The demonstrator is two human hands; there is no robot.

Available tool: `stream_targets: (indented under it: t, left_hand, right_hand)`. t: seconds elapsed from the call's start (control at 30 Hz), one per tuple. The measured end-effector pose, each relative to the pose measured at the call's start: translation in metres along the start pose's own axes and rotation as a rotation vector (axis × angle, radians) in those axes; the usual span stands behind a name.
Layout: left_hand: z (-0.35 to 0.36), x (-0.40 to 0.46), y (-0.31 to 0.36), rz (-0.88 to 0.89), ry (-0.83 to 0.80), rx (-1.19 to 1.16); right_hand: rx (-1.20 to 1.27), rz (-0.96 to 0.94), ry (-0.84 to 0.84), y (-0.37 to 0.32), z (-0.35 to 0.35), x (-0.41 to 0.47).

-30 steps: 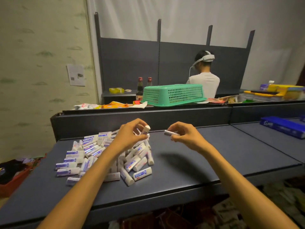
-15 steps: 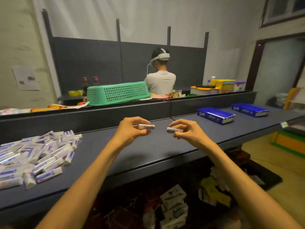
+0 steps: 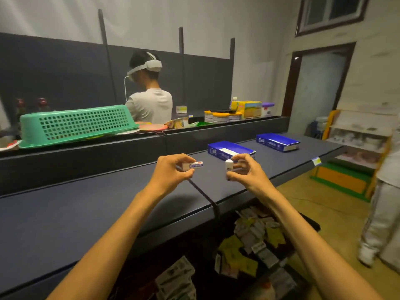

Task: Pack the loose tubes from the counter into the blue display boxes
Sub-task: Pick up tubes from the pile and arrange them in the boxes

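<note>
2 tubes held, 1 pinched in each hand: left hand [image 3: 171, 169], right hand [image 3: 246, 169] | tube pile now out of view | nearer blue box [image 3: 229, 150] now just ahead; packing is probably next.

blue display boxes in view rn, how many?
2. The near blue box lies on the counter just beyond the right hand; the far blue box lies further right along the same counter. No others visible.
</note>
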State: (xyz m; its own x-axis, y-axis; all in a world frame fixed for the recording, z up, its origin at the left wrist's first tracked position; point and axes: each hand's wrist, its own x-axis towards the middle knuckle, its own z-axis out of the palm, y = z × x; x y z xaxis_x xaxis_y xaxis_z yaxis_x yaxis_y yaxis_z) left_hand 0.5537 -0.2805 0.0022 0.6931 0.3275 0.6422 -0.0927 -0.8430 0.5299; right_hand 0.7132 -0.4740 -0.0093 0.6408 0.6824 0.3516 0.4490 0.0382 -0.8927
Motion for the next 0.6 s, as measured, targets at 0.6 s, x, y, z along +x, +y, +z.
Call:
stream_targets:
  t: [0.6]
  left_hand:
    - [0.127,0.163,-0.039,-0.044,-0.025,0.055]
  right_hand:
    - [-0.521,-0.221,-0.19,0.086,-0.116,0.187]
